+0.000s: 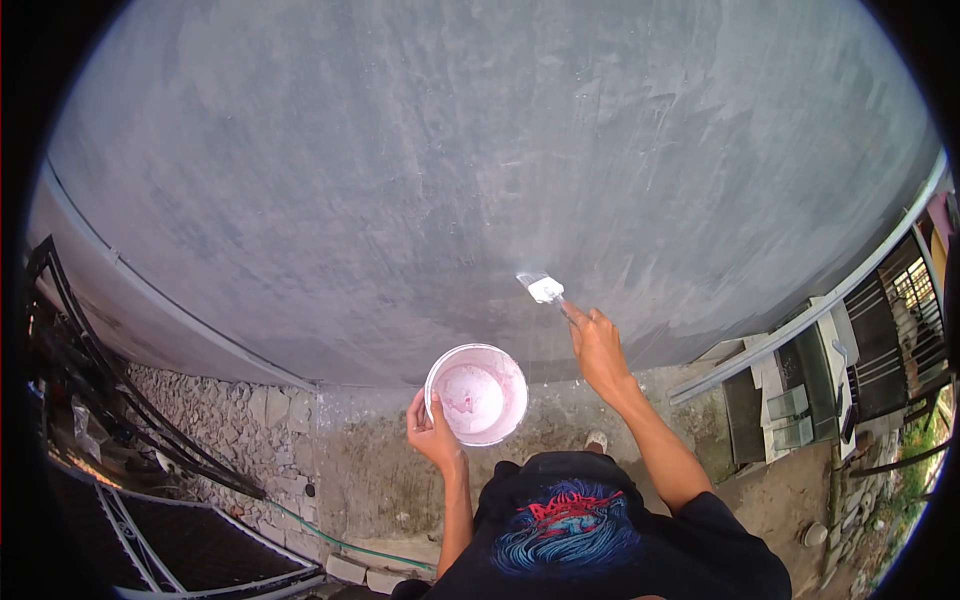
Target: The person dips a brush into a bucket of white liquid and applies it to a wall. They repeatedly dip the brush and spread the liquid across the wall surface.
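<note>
My left hand (pixel 432 432) grips the rim of a round white bucket (pixel 523 392) at its left side, thumb over the edge. White-pink paste (pixel 472 398) lies in the bottom, and pinkish smears coat the inner wall. My right hand (pixel 600 352) is closed around the handle of a putty knife (pixel 545 289) with a thick white lump on its blade. The blade's far edge is at or close to the grey wall (pixel 400 180); exact contact is hard to tell. Streaks and small white marks show on the wall.
Concrete ground (pixel 375 460) runs along the wall's foot, with rubble (pixel 225 415) at left. A black metal frame (pixel 140 400) and a green hose (pixel 350 548) are also on the left. A pale pipe-like edge (pixel 790 330) and dark slatted panels (pixel 875 345) stand at right.
</note>
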### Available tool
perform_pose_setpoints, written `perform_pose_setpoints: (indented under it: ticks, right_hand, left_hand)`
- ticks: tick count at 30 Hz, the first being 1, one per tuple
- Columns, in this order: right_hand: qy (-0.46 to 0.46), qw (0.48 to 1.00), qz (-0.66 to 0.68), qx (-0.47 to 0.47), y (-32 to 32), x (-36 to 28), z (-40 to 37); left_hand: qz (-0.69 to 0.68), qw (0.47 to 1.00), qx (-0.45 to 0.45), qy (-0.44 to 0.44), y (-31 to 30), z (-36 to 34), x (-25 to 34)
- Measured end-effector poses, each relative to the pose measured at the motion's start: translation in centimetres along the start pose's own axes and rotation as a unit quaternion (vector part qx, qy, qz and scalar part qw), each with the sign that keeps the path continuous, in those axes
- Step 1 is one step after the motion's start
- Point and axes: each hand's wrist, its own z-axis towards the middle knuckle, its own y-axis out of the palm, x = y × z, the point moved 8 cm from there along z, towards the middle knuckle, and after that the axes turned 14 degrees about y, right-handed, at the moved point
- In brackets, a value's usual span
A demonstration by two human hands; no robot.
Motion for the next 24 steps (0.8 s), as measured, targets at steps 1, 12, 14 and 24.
perform_pose_setpoints:
  ticks: [1, 12, 14, 24]
  right_hand:
    - [-0.009, 0.999, 0.030, 0.026, -2.9, -2.1, 0.6]
    - [-0.141, 0.943, 0.083, 0.289, -17.1, -12.7, 2.3]
    - [-0.142, 0.960, 0.052, 0.236, -13.7, -11.2, 2.7]
    - [-0.020, 0.998, -0.025, -0.045, 5.4, 2.0, -1.6]
  left_hand:
    - [0.000, 1.000, 0.001, -0.001, 0.2, 0.0, 0.1]
    - [-0.001, 0.999, 0.009, -0.031, -0.6, -1.0, -0.4]
    - [0.000, 1.000, 0.016, -0.025, -0.9, -0.9, -0.3]
    - [0.006, 1.000, 0.024, -0.010, -1.1, -0.2, 0.7]
